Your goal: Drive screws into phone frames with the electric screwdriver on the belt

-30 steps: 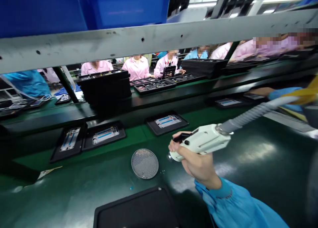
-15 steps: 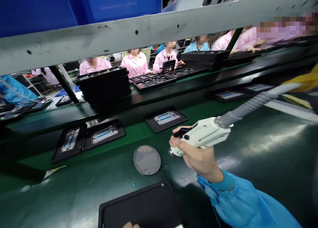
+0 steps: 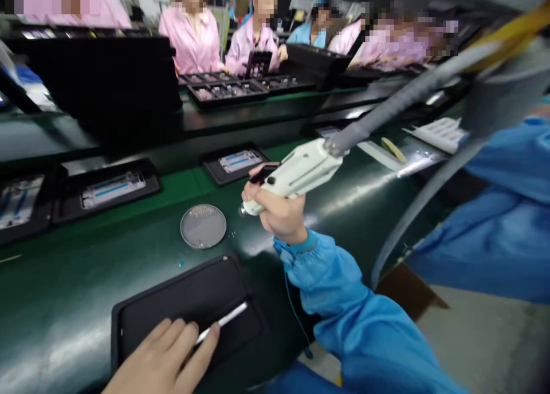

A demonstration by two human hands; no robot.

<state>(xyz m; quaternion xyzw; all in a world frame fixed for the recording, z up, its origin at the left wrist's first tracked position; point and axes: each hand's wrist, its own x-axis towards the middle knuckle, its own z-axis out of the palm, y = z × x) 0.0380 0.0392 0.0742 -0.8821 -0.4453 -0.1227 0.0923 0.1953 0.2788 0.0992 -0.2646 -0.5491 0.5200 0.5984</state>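
Note:
My right hand [image 3: 281, 213] is wrapped round a pale electric screwdriver [image 3: 307, 166] with a black lever; its metal tip points down and left. Left of the tip, apart from it, lies a round grey dish [image 3: 203, 227] with small metal bits, perhaps screws, along its far edge. My left hand [image 3: 161, 359] is over a black tray [image 3: 176, 294] at the front, its thumb and fingers closed on a thin white stick-like piece [image 3: 234, 314]. Part of that piece is hidden under the fingers.
Behind the dish, black trays [image 3: 210, 168] hold white phone frames with blue strips. A grey hose [image 3: 373, 116] rises from the screwdriver to the upper right. A blue-sleeved co-worker [image 3: 485, 211] is at right. Stacked trays [image 3: 94, 73] stand behind; people in pink sit beyond.
The view has swung down and to the right. My left hand, barely visible before, now shows with the white piece. The right hand still holds the screwdriver near the dish.

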